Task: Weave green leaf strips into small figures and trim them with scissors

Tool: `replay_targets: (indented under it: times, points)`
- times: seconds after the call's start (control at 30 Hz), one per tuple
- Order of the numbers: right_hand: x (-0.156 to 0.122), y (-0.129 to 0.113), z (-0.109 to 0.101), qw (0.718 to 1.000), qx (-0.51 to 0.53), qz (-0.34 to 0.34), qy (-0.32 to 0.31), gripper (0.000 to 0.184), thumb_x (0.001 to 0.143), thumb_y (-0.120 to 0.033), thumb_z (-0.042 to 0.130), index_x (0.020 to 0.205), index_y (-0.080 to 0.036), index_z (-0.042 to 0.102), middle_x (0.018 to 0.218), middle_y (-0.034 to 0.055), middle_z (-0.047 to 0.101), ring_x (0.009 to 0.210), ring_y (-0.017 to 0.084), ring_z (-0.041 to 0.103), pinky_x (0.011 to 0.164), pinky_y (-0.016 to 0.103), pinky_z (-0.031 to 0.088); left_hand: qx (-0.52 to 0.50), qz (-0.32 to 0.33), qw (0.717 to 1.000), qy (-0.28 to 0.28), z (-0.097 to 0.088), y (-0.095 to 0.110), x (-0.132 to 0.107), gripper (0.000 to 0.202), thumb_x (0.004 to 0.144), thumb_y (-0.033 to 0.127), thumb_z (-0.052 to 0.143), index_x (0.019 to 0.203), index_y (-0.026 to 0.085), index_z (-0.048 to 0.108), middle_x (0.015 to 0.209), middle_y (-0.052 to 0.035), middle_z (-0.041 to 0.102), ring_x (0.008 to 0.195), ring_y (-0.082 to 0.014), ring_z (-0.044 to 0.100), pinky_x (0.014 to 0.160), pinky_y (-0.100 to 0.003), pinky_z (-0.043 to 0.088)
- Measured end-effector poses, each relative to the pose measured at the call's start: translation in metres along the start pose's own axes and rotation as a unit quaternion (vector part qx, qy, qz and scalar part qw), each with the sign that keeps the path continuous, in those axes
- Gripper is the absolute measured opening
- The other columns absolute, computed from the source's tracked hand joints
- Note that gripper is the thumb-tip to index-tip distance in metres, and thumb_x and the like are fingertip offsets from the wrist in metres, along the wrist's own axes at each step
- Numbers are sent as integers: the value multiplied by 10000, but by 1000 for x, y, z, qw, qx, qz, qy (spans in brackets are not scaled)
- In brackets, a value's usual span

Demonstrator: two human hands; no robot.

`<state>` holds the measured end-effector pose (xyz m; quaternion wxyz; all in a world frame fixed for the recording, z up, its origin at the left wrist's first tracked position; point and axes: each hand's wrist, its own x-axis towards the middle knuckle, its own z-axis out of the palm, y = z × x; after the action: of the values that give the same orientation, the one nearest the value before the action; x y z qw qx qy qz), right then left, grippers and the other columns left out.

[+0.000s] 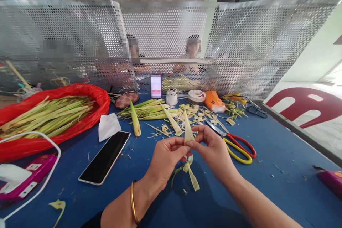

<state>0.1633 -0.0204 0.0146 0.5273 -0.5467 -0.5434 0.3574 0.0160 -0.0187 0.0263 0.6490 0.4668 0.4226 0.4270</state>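
Pale-green leaf point(188, 130) (blue table point(267, 192)).

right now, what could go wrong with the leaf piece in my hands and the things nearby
The pale leaf piece, held by the left hand and right hand, looks thin, so it might tear if pulled hard. The scissors lie right beside the right hand, which could brush against them if it swings outward.
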Motion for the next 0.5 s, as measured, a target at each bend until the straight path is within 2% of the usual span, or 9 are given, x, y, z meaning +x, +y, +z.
replay_targets:
  times: [0.1,0.17,0.23,0.33,0.43,0.5]
  points:
    - [-1,1,1,1000,14,19,-12,269,723,-295,708,940,-194,588,611,-41,598,612,171,608,626,299,470,-4,-8,1000,5,0,1,2,161,681,247,728,794,135,750,745,-65,719,661,-147,645,588,-218,460]
    - [-2,3,2,1000,26,4,-14,267,748,-296,695,966,-202,572,640,-41,589,632,168,604,635,296,473,-22,-18,1000,12,-2,1,4,145,680,234,720,778,131,747,726,-62,712,647,-141,643,569,-208,452]
    - [-3,5,4,999,17,-46,-12,275,780,-270,674,1018,-218,546,698,-38,586,659,159,589,654,296,481,-43,-36,998,26,-3,2,5,142,674,227,719,770,126,745,720,-60,706,627,-126,633,539,-191,430]
    - [-4,7,4,984,-50,-173,-17,255,823,-203,636,1053,-247,534,841,-6,605,748,164,591,712,309,486,-80,-61,994,47,-6,2,6,123,664,218,715,745,127,733,721,-59,704,607,-110,621,506,-176,396]
    - [-5,8,2,950,-140,-278,-29,135,868,-151,587,954,-255,588,946,27,604,868,186,590,769,328,469,-95,-60,992,52,-7,1,6,118,668,221,716,745,133,725,717,-53,703,621,-109,627,510,-171,392]
    - [-5,8,1,938,-173,-300,-28,123,887,-138,568,896,-254,610,949,31,599,885,191,586,777,332,459,-91,-56,993,50,-7,0,6,127,674,227,718,759,133,725,725,-53,705,638,-112,636,513,-169,391]
